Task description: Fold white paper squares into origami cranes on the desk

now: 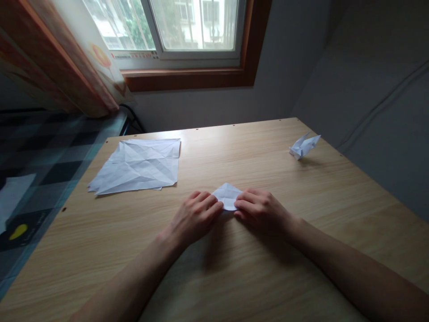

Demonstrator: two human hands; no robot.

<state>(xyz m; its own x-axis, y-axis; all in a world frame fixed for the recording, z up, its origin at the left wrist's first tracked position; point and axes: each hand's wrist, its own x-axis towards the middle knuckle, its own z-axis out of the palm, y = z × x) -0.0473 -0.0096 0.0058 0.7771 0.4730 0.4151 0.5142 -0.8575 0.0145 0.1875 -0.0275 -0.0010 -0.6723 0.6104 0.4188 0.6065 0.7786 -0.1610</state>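
A small folded piece of white paper (pixel 228 195) lies on the wooden table (pixel 234 268), near its middle. My left hand (pixel 196 215) rests on the paper's left edge with the fingers curled and pressed down on it. My right hand (pixel 259 209) presses the paper's right edge in the same way, fingers together. Most of the paper's near part is hidden under my fingers.
A loose stack of creased white sheets (pixel 137 166) lies at the table's far left. A finished folded paper figure (pixel 304 146) stands at the far right. Beyond the table are a window (pixel 187 27) and a curtain (pixel 63 67); a checkered bed cover (pixel 43 147) is on the left.
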